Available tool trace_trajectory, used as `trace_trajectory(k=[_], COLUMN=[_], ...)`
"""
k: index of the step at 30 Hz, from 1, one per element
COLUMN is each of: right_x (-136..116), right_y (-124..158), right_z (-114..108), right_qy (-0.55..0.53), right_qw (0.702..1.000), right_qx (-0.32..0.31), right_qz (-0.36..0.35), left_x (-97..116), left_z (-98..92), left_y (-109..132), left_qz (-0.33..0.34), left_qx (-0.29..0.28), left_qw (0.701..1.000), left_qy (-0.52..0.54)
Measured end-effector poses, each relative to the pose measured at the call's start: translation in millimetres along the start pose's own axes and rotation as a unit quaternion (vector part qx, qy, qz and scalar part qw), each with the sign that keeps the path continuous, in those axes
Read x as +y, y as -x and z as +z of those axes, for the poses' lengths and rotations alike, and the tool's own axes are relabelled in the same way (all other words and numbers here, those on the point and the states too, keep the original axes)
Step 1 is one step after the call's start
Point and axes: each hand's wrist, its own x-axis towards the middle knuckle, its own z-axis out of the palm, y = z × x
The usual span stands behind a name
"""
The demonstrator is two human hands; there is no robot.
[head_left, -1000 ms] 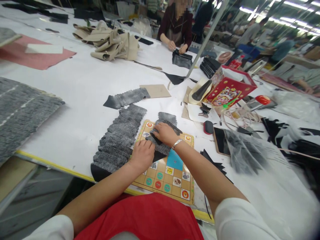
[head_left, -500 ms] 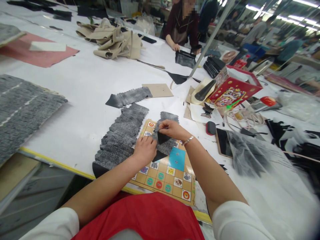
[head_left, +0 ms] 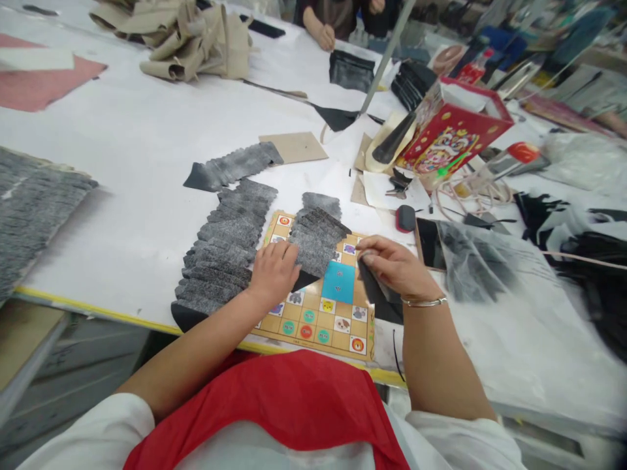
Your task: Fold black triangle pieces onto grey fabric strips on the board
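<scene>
Head view | left hand (head_left: pixel 274 271) is lying open, steadying fanned grey pieces (head_left: pixel 316 238) | right hand (head_left: pixel 396 267) is pinching black piece (head_left: pixel 375 294) under its palm | likely light, floppy: grip an edge

Three fanned grey stacks (head_left: pixel 223 258), one game board (head_left: pixel 313 321)

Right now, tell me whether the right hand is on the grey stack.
No: the right hand lies on a black piece beside the game board; the left hand touches the grey stack.
</scene>
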Motion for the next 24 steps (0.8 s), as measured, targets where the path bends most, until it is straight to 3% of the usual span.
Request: trace_trajectory(k=[2,4,7,10,14,16,18,20,22,24], right_x=[16,35,57,64,60,58,57,56,55,55], right_y=[7,9,10,12,14,14,15,20,27,35], right_z=[20,40,65,84,93,88,79,70,68,73], right_qy=[0.050,0.111,0.224,0.332,0.431,0.386,0.278,0.208,0.245,0.362], right_qw=[0.995,0.987,0.970,0.941,0.901,0.920,0.952,0.964,0.959,0.928], right_qx=[-0.062,-0.089,-0.076,-0.051,-0.026,-0.055,-0.114,-0.138,-0.106,-0.056], right_qz=[0.067,0.080,0.061,0.037,0.027,0.037,0.064,0.092,0.091,0.067], left_x=[3,5,8,12,15,16,16,15,15,15], left_z=[-3.2,-4.8,0.0,11.4,20.3,20.0,19.0,18.9,19.7,20.7], left_y=[16,37,70,92,100,100,100,101,103,103], left_qz=[0.022,0.068,0.196,0.306,0.282,0.273,0.273,0.271,0.268,0.267], left_qx=[0.037,0.057,0.056,0.050,-0.024,-0.051,-0.055,-0.053,-0.053,-0.052], left_qw=[0.997,0.989,0.971,0.947,0.959,0.961,0.960,0.961,0.962,0.962], left_qy=[0.063,0.117,0.128,0.083,0.025,0.013,0.011,0.016,0.019,0.017])
